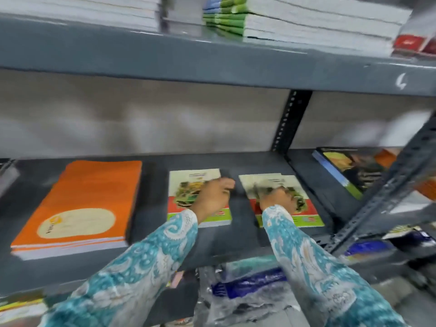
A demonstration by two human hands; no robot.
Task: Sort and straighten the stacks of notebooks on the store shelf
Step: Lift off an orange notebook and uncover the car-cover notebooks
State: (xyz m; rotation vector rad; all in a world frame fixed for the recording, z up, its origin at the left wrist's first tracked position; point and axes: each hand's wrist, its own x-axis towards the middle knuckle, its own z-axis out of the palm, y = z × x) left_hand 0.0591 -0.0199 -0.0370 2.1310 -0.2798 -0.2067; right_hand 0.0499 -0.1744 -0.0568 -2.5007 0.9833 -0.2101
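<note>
On the grey middle shelf (pixel 153 208) lie three low stacks of notebooks. A thick orange stack (pixel 89 199) is at the left. Two small stacks with picture covers and red-green bands sit side by side in the middle. My left hand (pixel 213 197) is on the left picture-cover stack (pixel 184 182), fingers curled over its right edge. My right hand (pixel 279 200) lies on top of the right picture-cover stack (pixel 309 208), which sits slightly askew. Motion blur hides its fingers. Both sleeves are teal patterned.
The upper shelf (pixel 212 60) carries tall notebook stacks, one with green spines (pixel 226 17). Dark-cover books (pixel 349 171) lie at the right behind a slanted perforated brace (pixel 387 190). Plastic-wrapped packs (pixel 250 286) sit on the level below.
</note>
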